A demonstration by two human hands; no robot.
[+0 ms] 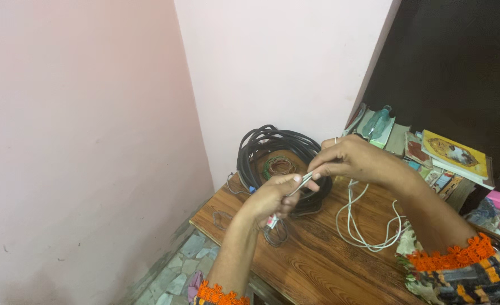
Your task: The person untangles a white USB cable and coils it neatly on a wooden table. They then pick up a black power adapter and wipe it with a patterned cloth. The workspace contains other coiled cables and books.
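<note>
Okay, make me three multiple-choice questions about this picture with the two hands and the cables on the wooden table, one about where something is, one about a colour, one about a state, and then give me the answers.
1. Where does the big coil of black cable lie?
A. on the floor tiles
B. on the wooden table, in the corner by the wall
C. on the pile of books

2. What colour is the thin cable that loops loosely on the table under the right hand?
A. white
B. red
C. green

3. What do the two hands do with the thin pale piece?
A. both lie flat on the table
B. only the left hand touches it
C. both grip it, held up above the table

Answers: 1 B, the coil sits on the table where the pink walls meet. 2 A, the loops show white against the brown wood. 3 C, fingers of both hands close on it between them.
</note>
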